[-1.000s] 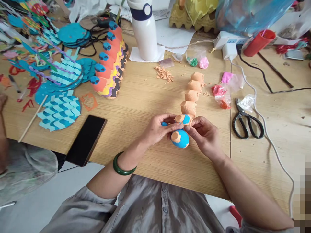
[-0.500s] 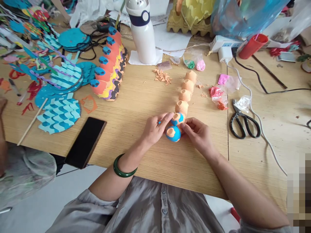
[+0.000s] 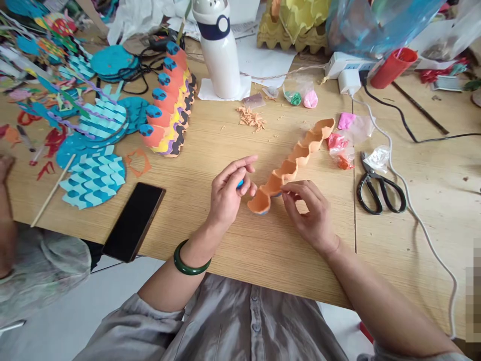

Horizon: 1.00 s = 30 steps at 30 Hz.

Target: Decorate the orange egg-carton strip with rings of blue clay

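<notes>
Nearest, short of the strip and to its left, a black phone (image 3: 133, 222) lay flat near the edge of the bench (image 3: 225, 250), probably there to be within reach yet out of the way. The left hand (image 3: 231, 193), just left of the strip's near end, was loosely curled around a small blue lump (image 3: 239, 184), a light hold that would spare something soft from being squashed. The right hand (image 3: 300, 208), just right of that end, pinched the rim with thumb and forefinger, likely to steady so thin a piece.

The orange egg-carton strip (image 3: 290, 169) itself stood between and beyond the hands, its hollows turned up, which left the blue on its nearest cups showing only underneath; whether the near end was lifted I could not tell.

Right of the strip lay black scissors (image 3: 380, 186) and, close by its far end, pink and red packets (image 3: 338, 141), seemingly gathered for easy reach. Beyond the strip, to the left, orange shavings (image 3: 251, 118) sat heaped, perhaps to keep scraps together. Farther still, a white bottle (image 3: 221, 65) stood on paper, perhaps to protect the wood.
</notes>
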### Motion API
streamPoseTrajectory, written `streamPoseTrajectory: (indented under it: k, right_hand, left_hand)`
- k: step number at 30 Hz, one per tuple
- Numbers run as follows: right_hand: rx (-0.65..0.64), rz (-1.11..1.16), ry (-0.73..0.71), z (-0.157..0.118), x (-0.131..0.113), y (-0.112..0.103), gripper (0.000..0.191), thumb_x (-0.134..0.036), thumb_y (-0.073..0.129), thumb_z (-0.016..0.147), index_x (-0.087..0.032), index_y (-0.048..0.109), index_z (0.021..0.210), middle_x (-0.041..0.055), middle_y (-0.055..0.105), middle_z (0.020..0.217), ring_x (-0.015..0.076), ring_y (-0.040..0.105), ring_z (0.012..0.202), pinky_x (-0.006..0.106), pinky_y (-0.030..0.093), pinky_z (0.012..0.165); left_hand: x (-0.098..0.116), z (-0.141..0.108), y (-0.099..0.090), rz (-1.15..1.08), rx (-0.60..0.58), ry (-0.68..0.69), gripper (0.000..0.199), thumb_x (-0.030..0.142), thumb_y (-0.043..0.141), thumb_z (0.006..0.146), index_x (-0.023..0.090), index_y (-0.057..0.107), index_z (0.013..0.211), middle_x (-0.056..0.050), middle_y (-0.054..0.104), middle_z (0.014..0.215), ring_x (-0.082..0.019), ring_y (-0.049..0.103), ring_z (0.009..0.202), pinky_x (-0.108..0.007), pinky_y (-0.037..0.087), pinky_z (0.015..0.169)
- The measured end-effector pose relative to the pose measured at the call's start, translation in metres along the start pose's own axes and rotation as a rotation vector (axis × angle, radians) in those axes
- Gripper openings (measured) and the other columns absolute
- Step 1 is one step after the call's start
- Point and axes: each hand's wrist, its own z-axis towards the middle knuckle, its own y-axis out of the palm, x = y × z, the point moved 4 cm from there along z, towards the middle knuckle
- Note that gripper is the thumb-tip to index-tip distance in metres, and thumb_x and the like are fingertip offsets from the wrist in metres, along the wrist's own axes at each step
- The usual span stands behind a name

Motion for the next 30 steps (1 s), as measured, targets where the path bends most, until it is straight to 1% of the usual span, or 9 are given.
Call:
streamPoseTrajectory:
  k: [6,8,11,14,18,22,25,27,30]
  right_hand:
    - [-0.136,0.130,-0.146,0.001,-0.004,0.004,0.036,-0.017,0.059,0.100,-0.026,0.063,0.134,0.0134,0.071,0.137,0.0293,0.065,0.131,0.055,0.056,0.110]
    - [-0.197,0.183,-0.175,0.000,-0.005,0.006,0.046,-0.016,0.058,0.099,-0.026,0.057,0.144,0.0151,0.062,0.152,0.0296,0.057,0.144,0.057,0.050,0.118]
    - [-0.255,0.214,-0.184,0.000,-0.003,0.009,0.053,-0.015,0.057,0.098,-0.027,0.052,0.150,0.0151,0.053,0.161,0.0295,0.047,0.154,0.060,0.043,0.124]
    - [-0.281,0.234,-0.166,-0.001,-0.003,0.010,0.054,-0.015,0.057,0.098,-0.028,0.052,0.150,0.0149,0.052,0.162,0.0284,0.047,0.154,0.057,0.043,0.125]
    - [-0.205,0.252,-0.154,0.000,-0.005,0.005,0.049,-0.017,0.057,0.100,-0.028,0.056,0.148,0.0141,0.059,0.155,0.0285,0.055,0.147,0.055,0.047,0.122]
    - [0.043,0.158,-0.101,0.001,0.000,-0.006,0.038,-0.021,0.060,0.101,-0.029,0.064,0.137,0.0114,0.068,0.142,0.0301,0.063,0.136,0.058,0.052,0.115]
    - [0.125,0.176,-0.041,0.001,0.005,-0.008,0.031,-0.022,0.059,0.102,-0.028,0.067,0.131,0.0115,0.069,0.139,0.0285,0.066,0.129,0.052,0.061,0.103]
    - [0.091,0.175,-0.052,0.001,0.006,-0.006,0.028,-0.020,0.058,0.102,-0.026,0.069,0.127,0.0121,0.072,0.134,0.0268,0.069,0.125,0.049,0.062,0.100]
    - [0.019,0.143,-0.126,0.001,0.002,-0.003,0.027,-0.018,0.059,0.101,-0.025,0.069,0.126,0.0119,0.075,0.128,0.0262,0.070,0.123,0.051,0.058,0.106]
  left_hand:
    - [-0.008,0.001,0.000,-0.060,0.003,-0.165,0.020,0.026,0.070,0.085,0.017,0.081,0.099,-0.001,0.064,0.084,-0.003,0.039,0.052,-0.023,0.050,0.056]
    - [-0.007,0.002,-0.005,0.053,0.068,-0.143,0.020,0.032,0.072,0.086,0.019,0.081,0.099,0.000,0.064,0.084,-0.004,0.039,0.052,-0.021,0.046,0.053]
    - [-0.002,0.002,-0.010,0.422,0.082,-0.040,0.030,0.038,0.084,0.079,0.021,0.082,0.104,-0.002,0.070,0.091,-0.009,0.057,0.070,-0.020,0.048,0.060]
    - [-0.006,0.001,-0.009,0.620,-0.036,-0.040,0.033,0.035,0.088,0.074,0.018,0.082,0.101,-0.006,0.076,0.092,-0.018,0.068,0.089,-0.023,0.053,0.071]
    - [-0.015,0.001,-0.007,0.409,-0.082,-0.216,0.030,0.041,0.084,0.078,0.015,0.080,0.094,-0.004,0.074,0.077,-0.013,0.063,0.064,-0.024,0.049,0.057]
    - [-0.015,0.000,0.002,0.077,-0.136,-0.383,0.034,0.037,0.090,0.068,0.013,0.077,0.088,0.003,0.063,0.064,-0.002,0.040,0.046,-0.019,0.041,0.049]
    - [-0.020,-0.004,0.006,0.113,-0.265,-0.509,0.037,0.041,0.090,0.068,0.012,0.076,0.086,0.006,0.056,0.055,-0.003,0.039,0.044,-0.021,0.045,0.050]
    - [-0.022,-0.003,0.002,0.285,-0.266,-0.470,0.037,0.044,0.088,0.072,0.013,0.076,0.088,0.002,0.061,0.059,-0.006,0.046,0.046,-0.023,0.044,0.048]
    - [-0.016,0.000,-0.006,0.541,-0.170,-0.253,0.029,0.038,0.086,0.076,0.016,0.079,0.094,-0.004,0.074,0.082,-0.010,0.059,0.061,-0.022,0.043,0.050]
